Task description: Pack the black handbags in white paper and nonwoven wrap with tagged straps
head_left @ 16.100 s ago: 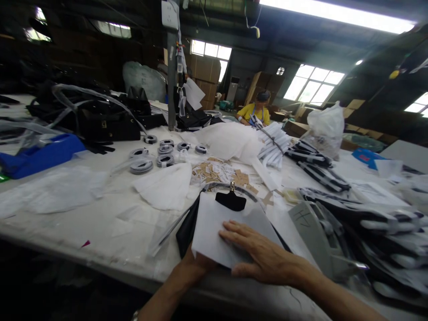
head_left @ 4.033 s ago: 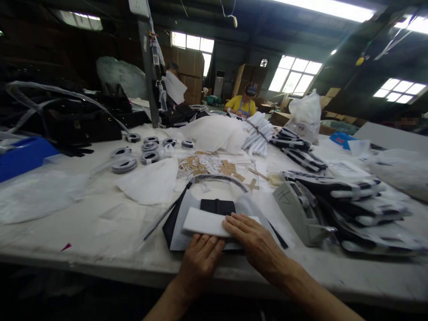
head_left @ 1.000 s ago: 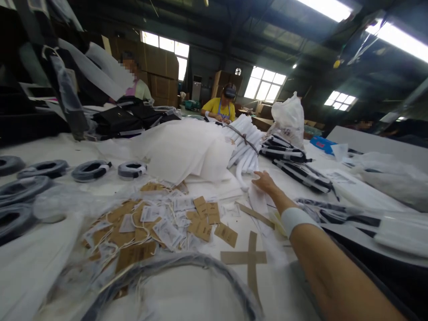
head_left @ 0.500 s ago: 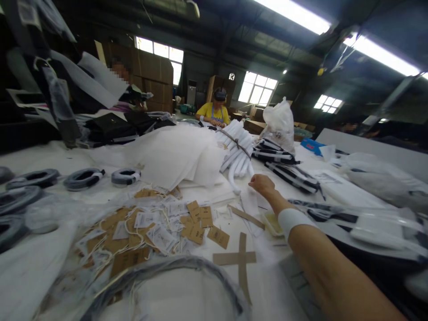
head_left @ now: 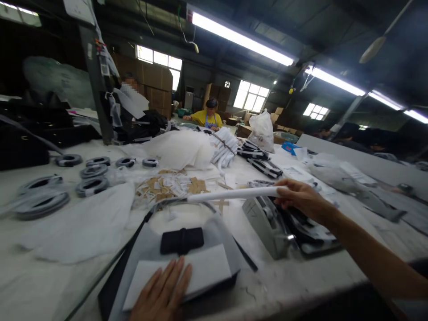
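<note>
My right hand (head_left: 299, 198) pinches one end of a white foam tube (head_left: 237, 193). The tube stretches leftward, and its far end meets the curved handle (head_left: 163, 203) of a bag. My left hand (head_left: 163, 290) lies flat, fingers out, on a white sheet (head_left: 207, 267) that covers the front of the dark bag (head_left: 109, 285). A black strap piece (head_left: 182, 240) sits on the grey wrapping just above that sheet. Under the right hand stands a grey tape dispenser (head_left: 262, 227).
Paper tags (head_left: 167, 185) lie heaped beyond the bag. Coiled grey straps (head_left: 93, 185) spread over the left side. Bundled white foam tubes (head_left: 224, 147) and black-and-white strap bundles (head_left: 264, 167) are farther back. A co-worker in yellow (head_left: 212, 118) sits across the table.
My right hand has come back from the tube bundle and now holds a foam tube. My left hand has come into view on the white sheet. The view has tilted and shows more of the bag.
</note>
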Tool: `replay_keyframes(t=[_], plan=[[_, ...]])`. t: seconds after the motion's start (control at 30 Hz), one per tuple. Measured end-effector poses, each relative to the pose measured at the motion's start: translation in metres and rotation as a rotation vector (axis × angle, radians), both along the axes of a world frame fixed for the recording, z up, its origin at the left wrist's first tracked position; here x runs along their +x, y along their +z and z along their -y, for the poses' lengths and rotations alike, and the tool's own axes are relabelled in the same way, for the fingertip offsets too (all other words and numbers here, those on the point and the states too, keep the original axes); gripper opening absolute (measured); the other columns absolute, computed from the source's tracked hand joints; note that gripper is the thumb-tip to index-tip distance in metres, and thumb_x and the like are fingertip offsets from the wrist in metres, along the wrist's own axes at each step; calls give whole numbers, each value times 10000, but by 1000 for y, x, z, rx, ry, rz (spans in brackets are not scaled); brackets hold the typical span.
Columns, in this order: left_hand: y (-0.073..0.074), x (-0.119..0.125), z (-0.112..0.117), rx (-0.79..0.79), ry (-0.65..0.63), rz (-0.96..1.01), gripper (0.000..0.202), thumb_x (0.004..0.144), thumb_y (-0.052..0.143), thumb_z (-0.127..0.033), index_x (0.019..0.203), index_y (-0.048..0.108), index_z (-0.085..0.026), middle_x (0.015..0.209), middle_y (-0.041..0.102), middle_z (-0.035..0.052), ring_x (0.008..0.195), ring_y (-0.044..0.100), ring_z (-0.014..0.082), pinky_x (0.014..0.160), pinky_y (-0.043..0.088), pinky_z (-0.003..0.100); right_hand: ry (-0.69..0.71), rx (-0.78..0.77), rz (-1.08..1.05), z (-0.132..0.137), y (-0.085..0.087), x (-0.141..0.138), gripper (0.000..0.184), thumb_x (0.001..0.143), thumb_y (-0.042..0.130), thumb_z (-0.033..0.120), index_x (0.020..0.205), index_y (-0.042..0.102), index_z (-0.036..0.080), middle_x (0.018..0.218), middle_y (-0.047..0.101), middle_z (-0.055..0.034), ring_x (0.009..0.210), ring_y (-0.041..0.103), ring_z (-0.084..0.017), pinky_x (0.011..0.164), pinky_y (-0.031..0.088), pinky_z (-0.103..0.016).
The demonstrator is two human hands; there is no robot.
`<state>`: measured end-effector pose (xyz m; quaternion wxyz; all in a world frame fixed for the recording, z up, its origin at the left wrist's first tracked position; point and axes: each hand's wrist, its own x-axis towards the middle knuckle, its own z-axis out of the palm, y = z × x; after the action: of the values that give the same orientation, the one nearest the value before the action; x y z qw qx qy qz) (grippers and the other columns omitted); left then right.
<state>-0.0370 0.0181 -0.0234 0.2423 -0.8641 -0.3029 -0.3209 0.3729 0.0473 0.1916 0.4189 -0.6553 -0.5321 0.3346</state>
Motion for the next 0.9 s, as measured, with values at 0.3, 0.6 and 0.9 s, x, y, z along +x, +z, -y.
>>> replay_keyframes(t=[0.3, 0.6, 0.9], plan=[[59, 3, 2, -450, 8, -354, 582, 828, 413, -1, 1384, 464, -167, 1402, 546, 143, 1176, 606, 248, 917, 507, 387, 178, -405, -437, 147, -102, -72, 446, 662, 834, 423, 955, 672, 129, 729, 689, -27, 641, 657, -147, 649, 542, -267], [118, 8, -16, -782, -47, -491, 537, 804, 571, -174, 1326, 490, -267, 1281, 637, 62, 1063, 662, 268, 850, 525, 360, -72, -83, -753, 111, -165, -163, 512, 494, 925, 377, 810, 586, 159, 664, 671, 26, 596, 690, -156, 650, 604, -292], [125, 14, -4, -755, 29, -490, 486, 835, 633, -393, 1276, 502, -237, 1206, 650, 83, 1003, 665, 291, 814, 526, 384, -245, 0, -869, 98, -190, -162, 580, 417, 956, 370, 826, 603, 161, 701, 671, 21, 648, 698, -173, 685, 626, -315]])
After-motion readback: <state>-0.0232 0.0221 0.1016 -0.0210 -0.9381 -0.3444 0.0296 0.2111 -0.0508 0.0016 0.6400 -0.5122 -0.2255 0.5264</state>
